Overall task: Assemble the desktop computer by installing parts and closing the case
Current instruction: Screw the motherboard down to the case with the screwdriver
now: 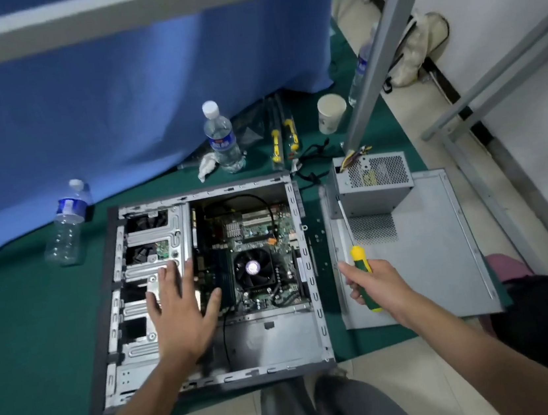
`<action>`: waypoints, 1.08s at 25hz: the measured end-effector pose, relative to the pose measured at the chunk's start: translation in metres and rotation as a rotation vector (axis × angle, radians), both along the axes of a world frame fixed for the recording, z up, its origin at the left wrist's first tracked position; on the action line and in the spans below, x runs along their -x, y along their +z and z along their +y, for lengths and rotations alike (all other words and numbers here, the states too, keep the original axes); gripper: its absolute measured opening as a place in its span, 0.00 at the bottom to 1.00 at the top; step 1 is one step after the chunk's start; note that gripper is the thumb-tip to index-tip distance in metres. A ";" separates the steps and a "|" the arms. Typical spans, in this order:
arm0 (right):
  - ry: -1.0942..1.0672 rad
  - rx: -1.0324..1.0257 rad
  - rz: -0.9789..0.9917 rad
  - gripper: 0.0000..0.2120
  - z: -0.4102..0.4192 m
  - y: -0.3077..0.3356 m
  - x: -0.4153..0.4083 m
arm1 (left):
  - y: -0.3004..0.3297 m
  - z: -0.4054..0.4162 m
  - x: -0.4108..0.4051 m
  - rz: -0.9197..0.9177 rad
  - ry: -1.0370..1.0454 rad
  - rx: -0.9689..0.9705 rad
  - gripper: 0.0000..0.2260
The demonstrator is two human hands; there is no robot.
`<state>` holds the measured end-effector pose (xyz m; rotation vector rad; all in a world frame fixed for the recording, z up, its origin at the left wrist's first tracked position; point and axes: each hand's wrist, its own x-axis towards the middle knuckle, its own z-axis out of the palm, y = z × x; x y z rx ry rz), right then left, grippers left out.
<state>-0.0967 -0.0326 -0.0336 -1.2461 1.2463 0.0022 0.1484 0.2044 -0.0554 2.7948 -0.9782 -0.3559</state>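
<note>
Install stage: the case (pixel 206 284) lies open, with the power supply (pixel 371 181) outside, right of it. Your left hand (pixel 178 308) is spread flat over the case; your right hand (pixel 375 286) grips the screwdriver (pixel 360 258). Next, probably seat the supply.

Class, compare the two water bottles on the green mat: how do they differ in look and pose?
The far bottle stands upright; the near bottle leans. The far bottle looks part-full; the near bottle looks empty and dented. The far bottle's label shows red; the near bottle's is blue and white. Both are clear plastic with white caps.
</note>
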 end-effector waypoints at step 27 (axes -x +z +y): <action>0.112 0.305 0.365 0.03 -0.001 -0.112 -0.052 | -0.010 0.005 -0.001 -0.038 0.000 0.015 0.35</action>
